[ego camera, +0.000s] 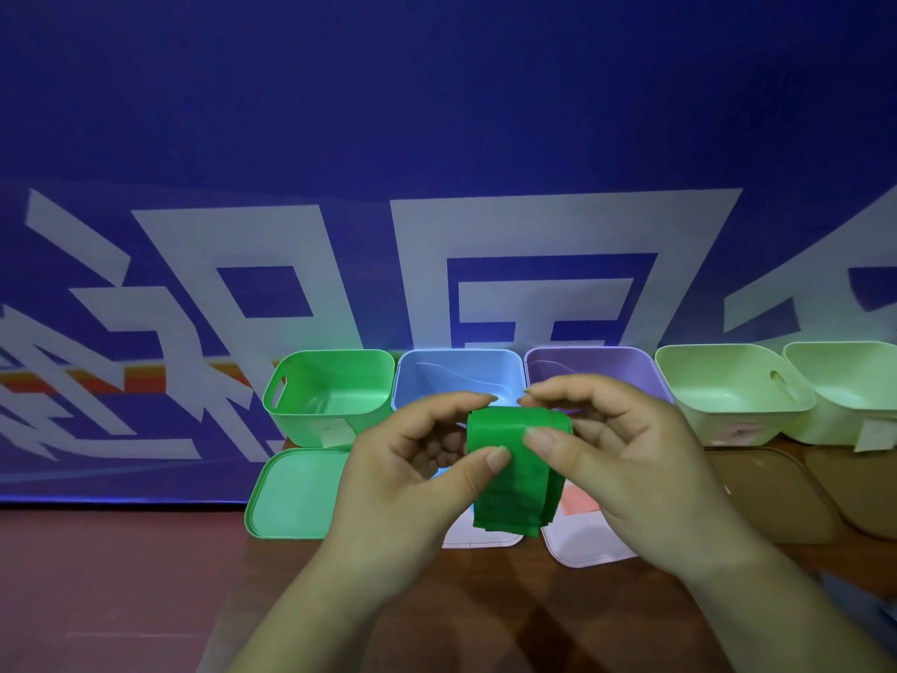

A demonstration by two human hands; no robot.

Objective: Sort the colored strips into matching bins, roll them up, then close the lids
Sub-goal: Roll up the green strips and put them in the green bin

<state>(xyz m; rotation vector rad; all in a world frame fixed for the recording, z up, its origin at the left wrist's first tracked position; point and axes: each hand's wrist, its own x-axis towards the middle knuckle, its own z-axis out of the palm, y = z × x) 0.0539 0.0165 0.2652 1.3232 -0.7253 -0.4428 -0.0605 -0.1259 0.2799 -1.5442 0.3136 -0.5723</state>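
A blue backdrop (437,114) rises beyond the hands, and the table (485,614) runs beneath them. Just past the fingertips stands a row of open bins. The green bin (335,395) is left of the left hand, and the blue bin (456,371) and purple bin (597,364) are behind both. A pale bin (728,386) and an end bin (844,381) stand right of the right hand. A green lid (296,493) lies beside the left hand. A pink lid (592,551) lies under the right, partly hidden.

The left hand (412,468) and right hand (631,454) meet above the table. Each pinches the green strips (514,478) between thumb and fingers. The strips are folded over on top and hang down between the hands. A pinkish scrap (577,502), perhaps a strip, shows below the right thumb.
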